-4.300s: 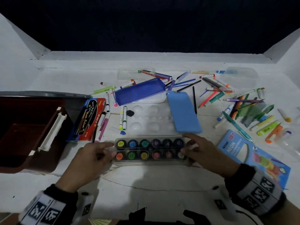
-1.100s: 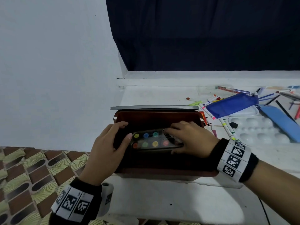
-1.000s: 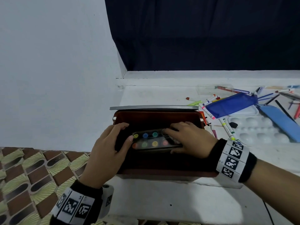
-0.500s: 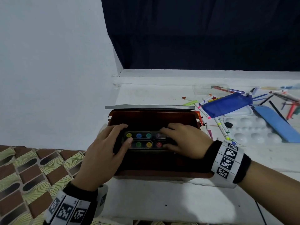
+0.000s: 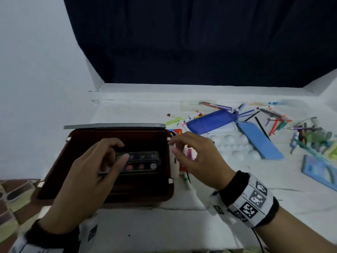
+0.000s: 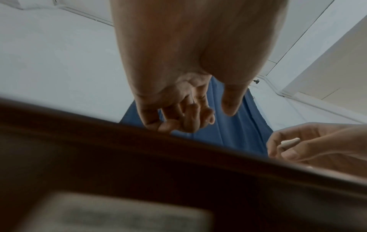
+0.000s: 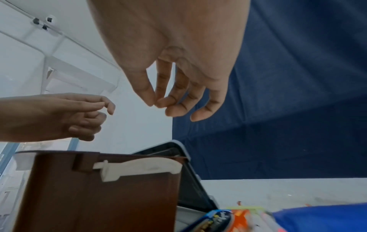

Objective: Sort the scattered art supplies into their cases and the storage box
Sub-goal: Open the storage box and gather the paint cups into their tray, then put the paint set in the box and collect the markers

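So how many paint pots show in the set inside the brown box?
7: four in the far row, three in the near row of the paint set; the left hand may hide more.

Both hands are bare. The right wrist (image 5: 249,199), at the lower right of the head view, wears a black cuff under a white band printed with square black-and-white markers. The left wrist (image 5: 54,240), lower left, carries the same, blurred.
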`<state>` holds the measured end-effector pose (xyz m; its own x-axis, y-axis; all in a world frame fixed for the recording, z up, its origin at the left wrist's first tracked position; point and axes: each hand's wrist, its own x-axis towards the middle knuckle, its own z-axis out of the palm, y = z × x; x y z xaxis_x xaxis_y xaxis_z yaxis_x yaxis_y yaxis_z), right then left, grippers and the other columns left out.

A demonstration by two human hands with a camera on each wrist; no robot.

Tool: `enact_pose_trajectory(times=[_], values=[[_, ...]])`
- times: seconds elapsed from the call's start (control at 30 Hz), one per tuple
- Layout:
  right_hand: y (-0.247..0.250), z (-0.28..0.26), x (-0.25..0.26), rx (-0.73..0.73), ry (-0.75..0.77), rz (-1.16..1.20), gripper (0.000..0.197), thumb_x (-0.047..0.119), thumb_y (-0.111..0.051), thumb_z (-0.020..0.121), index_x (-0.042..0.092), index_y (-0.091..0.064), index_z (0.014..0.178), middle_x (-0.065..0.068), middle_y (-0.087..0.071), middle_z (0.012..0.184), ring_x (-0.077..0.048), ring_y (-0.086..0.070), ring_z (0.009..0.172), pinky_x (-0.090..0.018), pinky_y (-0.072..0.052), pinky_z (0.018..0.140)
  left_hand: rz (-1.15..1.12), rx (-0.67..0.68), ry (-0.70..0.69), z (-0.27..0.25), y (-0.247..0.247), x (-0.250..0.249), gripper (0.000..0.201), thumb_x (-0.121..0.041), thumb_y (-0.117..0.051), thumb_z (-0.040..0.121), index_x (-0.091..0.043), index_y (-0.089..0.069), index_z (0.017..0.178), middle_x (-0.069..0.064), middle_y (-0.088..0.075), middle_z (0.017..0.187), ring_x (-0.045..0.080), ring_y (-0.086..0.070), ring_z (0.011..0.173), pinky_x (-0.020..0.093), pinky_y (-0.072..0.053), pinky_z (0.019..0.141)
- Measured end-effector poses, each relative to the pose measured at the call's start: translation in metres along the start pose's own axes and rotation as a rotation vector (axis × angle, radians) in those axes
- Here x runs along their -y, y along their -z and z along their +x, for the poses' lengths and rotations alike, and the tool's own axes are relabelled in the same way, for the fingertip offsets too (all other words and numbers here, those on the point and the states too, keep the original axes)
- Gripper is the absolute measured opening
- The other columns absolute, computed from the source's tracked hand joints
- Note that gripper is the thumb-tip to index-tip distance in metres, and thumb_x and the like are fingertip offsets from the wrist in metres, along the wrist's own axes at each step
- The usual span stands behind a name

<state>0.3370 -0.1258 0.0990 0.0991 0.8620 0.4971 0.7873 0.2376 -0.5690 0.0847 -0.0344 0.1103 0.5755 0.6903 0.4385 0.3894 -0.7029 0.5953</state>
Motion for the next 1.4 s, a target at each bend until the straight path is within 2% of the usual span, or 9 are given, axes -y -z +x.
enact_pose_trajectory(times=[0.13, 0.3, 0.4, 0.57, 0.67, 0.77, 1.0, 1.23, 1.4], values=[[0.050, -0.044, -0.029, -0.002, -0.063, 0.015, 0.011, 0.015, -0.066, 0.091, 0.022, -0.063, 0.098, 0.008, -0.055, 0.072, -0.014, -0.055, 0.071, -0.033, -0.047, 0.070, -0.084, 0.003, 0.002, 0.002, -0.046, -0.052, 0.007, -0.029, -0.059, 0.093, -0.029, -0.056, 0.100, -0.001, -0.058, 0.069, 0.012, -0.057, 0.057, 0.019, -0.040, 0.049], [0.110, -0.107, -0.085, 0.029, -0.155, 0.020, 0.014, 0.020, -0.068, 0.090, 0.028, -0.062, 0.100, 0.007, -0.059, 0.073, -0.015, -0.058, 0.074, -0.024, -0.047, 0.072, -0.184, -0.009, 0.044, -0.006, -0.120, -0.108, 0.010, -0.037, -0.058, 0.094, -0.027, -0.061, 0.095, 0.004, -0.047, 0.062, 0.018, -0.042, 0.048, 0.026, -0.032, 0.047], [0.139, -0.133, -0.117, 0.050, -0.184, 0.015, 0.014, 0.019, -0.069, 0.089, 0.029, -0.064, 0.098, 0.009, -0.061, 0.072, -0.012, -0.060, 0.075, -0.021, -0.046, 0.071, -0.282, -0.012, 0.131, -0.010, -0.161, -0.129, 0.018, -0.040, -0.060, 0.095, -0.023, -0.064, 0.100, 0.004, -0.047, 0.065, 0.014, -0.040, 0.053, 0.026, -0.032, 0.051], [0.169, -0.143, -0.162, 0.099, -0.227, 0.014, 0.013, 0.019, -0.069, 0.088, 0.030, -0.064, 0.094, 0.010, -0.062, 0.072, -0.011, -0.061, 0.074, -0.022, -0.048, 0.069, -0.303, -0.077, 0.290, 0.006, -0.212, -0.134, 0.018, -0.043, -0.060, 0.096, -0.028, -0.064, 0.105, -0.002, -0.063, 0.086, 0.014, -0.063, 0.078, 0.023, -0.050, 0.069], [0.172, -0.132, -0.185, 0.151, -0.216, 0.000, 0.014, 0.020, -0.069, 0.088, 0.030, -0.063, 0.093, 0.008, -0.062, 0.071, -0.011, -0.061, 0.073, -0.018, -0.046, 0.067, -0.166, -0.084, 0.338, 0.034, -0.238, -0.105, 0.027, -0.047, -0.058, 0.094, -0.031, -0.061, 0.115, -0.006, -0.062, 0.099, 0.017, -0.064, 0.090, 0.038, -0.054, 0.081], [0.168, -0.111, -0.204, 0.192, -0.191, -0.019, 0.015, 0.020, -0.070, 0.088, 0.030, -0.061, 0.094, 0.009, -0.061, 0.071, -0.011, -0.060, 0.072, -0.015, -0.043, 0.065, 0.015, -0.017, 0.441, 0.065, -0.253, -0.077, 0.040, -0.045, -0.055, 0.093, -0.025, -0.056, 0.128, 0.003, -0.055, 0.109, 0.027, -0.060, 0.102, 0.043, -0.052, 0.088], [0.157, -0.031, -0.253, 0.238, -0.167, -0.090, 0.012, 0.022, -0.068, 0.089, 0.024, -0.063, 0.100, 0.009, -0.062, 0.078, -0.009, -0.059, 0.073, -0.030, -0.050, 0.069, 0.300, 0.297, 0.703, 0.116, -0.275, -0.049, 0.051, -0.041, -0.044, 0.094, -0.025, -0.036, 0.141, 0.014, -0.046, 0.140, 0.036, -0.046, 0.128, 0.051, -0.039, 0.106], [0.146, 0.053, -0.299, 0.301, -0.110, -0.260, 0.016, 0.023, -0.063, 0.091, 0.016, -0.062, 0.105, 0.001, -0.059, 0.087, -0.021, -0.056, 0.080, -0.039, -0.048, 0.073, 0.461, 0.347, 0.586, 0.126, -0.276, -0.056, 0.039, -0.035, -0.055, 0.090, -0.033, -0.049, 0.129, 0.003, -0.046, 0.130, 0.029, -0.043, 0.127, 0.059, -0.029, 0.105], [0.124, 0.109, -0.334, 0.389, -0.130, -0.445, 0.025, 0.031, -0.057, 0.094, 0.017, -0.057, 0.115, -0.001, -0.052, 0.101, -0.028, -0.050, 0.102, -0.044, -0.046, 0.087, 0.289, 0.340, 0.636, 0.124, -0.273, -0.048, 0.059, -0.036, -0.065, 0.078, -0.038, -0.043, 0.132, 0.004, -0.036, 0.136, 0.033, -0.042, 0.130, 0.063, -0.033, 0.108]])
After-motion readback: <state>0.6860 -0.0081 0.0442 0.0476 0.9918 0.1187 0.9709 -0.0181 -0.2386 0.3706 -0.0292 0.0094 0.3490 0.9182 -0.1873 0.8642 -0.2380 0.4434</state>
